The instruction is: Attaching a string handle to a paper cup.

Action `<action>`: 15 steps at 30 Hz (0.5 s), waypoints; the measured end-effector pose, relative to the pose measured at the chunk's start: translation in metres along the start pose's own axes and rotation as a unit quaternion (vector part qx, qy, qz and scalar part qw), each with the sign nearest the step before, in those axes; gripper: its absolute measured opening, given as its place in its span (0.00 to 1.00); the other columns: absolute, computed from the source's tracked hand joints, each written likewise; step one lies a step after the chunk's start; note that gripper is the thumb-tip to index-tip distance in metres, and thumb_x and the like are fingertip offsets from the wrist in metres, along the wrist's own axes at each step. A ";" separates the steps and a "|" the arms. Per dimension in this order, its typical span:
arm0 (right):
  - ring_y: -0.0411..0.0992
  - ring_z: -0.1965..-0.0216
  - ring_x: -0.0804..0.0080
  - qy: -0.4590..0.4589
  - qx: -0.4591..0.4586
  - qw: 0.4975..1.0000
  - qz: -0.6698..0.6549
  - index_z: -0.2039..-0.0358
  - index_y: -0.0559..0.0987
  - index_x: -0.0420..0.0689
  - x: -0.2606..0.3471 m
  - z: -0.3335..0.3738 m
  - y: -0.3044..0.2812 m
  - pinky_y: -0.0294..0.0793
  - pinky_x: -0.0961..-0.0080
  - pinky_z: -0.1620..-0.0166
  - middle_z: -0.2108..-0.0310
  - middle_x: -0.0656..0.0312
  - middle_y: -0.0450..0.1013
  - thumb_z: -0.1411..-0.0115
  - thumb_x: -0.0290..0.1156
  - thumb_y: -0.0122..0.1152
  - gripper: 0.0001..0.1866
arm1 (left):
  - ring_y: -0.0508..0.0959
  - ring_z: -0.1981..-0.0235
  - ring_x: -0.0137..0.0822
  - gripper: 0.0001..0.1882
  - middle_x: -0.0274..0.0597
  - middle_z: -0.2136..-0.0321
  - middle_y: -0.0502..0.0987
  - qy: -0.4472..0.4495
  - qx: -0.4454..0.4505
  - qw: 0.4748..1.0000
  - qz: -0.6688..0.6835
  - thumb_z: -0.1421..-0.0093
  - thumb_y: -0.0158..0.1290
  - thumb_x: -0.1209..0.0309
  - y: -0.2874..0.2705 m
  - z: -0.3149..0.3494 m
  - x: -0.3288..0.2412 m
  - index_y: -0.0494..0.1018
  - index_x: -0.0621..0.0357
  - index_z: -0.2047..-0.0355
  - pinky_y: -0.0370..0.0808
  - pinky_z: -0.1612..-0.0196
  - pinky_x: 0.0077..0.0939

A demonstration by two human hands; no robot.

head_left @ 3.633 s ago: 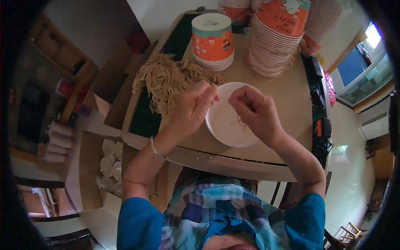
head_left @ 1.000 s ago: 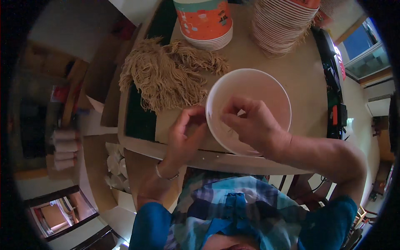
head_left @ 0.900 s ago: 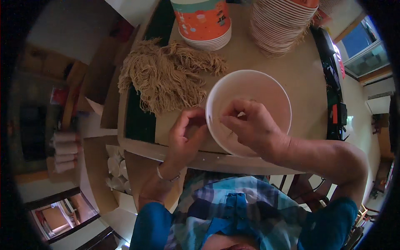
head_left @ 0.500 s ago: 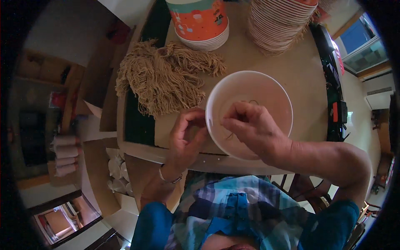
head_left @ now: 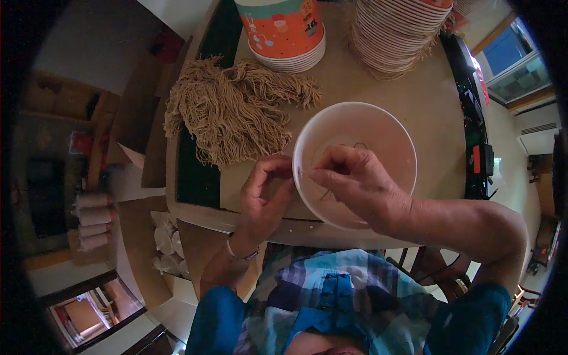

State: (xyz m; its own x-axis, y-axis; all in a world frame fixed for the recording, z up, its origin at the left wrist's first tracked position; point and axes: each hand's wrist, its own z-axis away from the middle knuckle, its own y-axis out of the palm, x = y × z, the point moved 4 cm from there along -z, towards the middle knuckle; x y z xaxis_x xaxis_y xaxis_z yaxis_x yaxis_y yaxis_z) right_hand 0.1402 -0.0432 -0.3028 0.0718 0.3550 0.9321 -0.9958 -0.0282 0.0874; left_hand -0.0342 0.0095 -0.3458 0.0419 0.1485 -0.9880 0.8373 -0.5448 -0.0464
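A white paper bucket [head_left: 389, 148] lies with its open mouth toward me at the table's near edge. My right hand [head_left: 361, 180] is inside it, thumb and forefinger pinched together close to a small hole in the left wall. Bits of thin tan cord [head_left: 326, 195] show around that hand, and the pinch appears to be on the cord's end. Against the outside of the same wall, my left hand [head_left: 265, 192] is curled, thumb and fingers nearly meeting. Whatever its fingertips hold is hidden by the bucket's edge.
Left of the bucket lies a heap of tan cords [head_left: 231, 112]. Behind stand a stack of orange printed buckets [head_left: 284, 35] and a taller stack of nested buckets [head_left: 396, 38]. A black rail with an orange-marked box [head_left: 480, 160] runs along the right edge. Cardboard boxes [head_left: 139, 248] stand at left.
My right hand's pinched fingertips have shifted slightly left, closer to the hole in the bucket's wall. The bucket has moved a touch; my left hand stays nearly still.
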 end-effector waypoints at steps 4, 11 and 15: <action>0.65 0.67 0.84 -0.001 0.005 1.000 -0.004 0.69 0.76 0.40 0.001 -0.001 0.001 0.67 0.81 0.62 0.73 0.68 0.69 0.38 0.32 0.59 0.08 | 0.73 0.52 0.31 0.12 0.41 0.55 0.72 0.008 -0.003 1.000 0.013 0.38 0.52 0.79 0.000 0.002 0.002 0.69 0.63 0.54 0.69 0.46 0.27; 0.69 0.71 0.80 -0.026 -0.019 0.999 -0.008 0.69 0.76 0.37 -0.008 -0.006 0.002 0.72 0.78 0.69 0.74 0.64 0.74 0.39 0.29 0.59 0.07 | 0.73 0.54 0.30 0.12 0.41 0.55 0.73 0.023 -0.002 1.000 -0.002 0.38 0.52 0.79 0.003 0.000 0.000 0.69 0.64 0.54 0.70 0.48 0.26; 0.69 0.71 0.81 -0.031 -0.013 0.999 0.008 0.68 0.77 0.37 -0.005 -0.007 0.002 0.72 0.78 0.68 0.74 0.63 0.74 0.40 0.28 0.58 0.07 | 0.73 0.55 0.30 0.12 0.41 0.56 0.74 0.021 -0.008 1.000 -0.009 0.38 0.52 0.80 0.001 0.001 0.002 0.70 0.63 0.54 0.70 0.49 0.26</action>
State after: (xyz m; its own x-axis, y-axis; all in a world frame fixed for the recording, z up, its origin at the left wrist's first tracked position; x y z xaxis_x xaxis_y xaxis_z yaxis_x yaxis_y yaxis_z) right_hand 0.1378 -0.0386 -0.3101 0.0574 0.2962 0.9534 -0.9980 -0.0096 0.0631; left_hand -0.0337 0.0088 -0.3480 0.0488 0.1928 -0.9800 0.8465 -0.5288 -0.0619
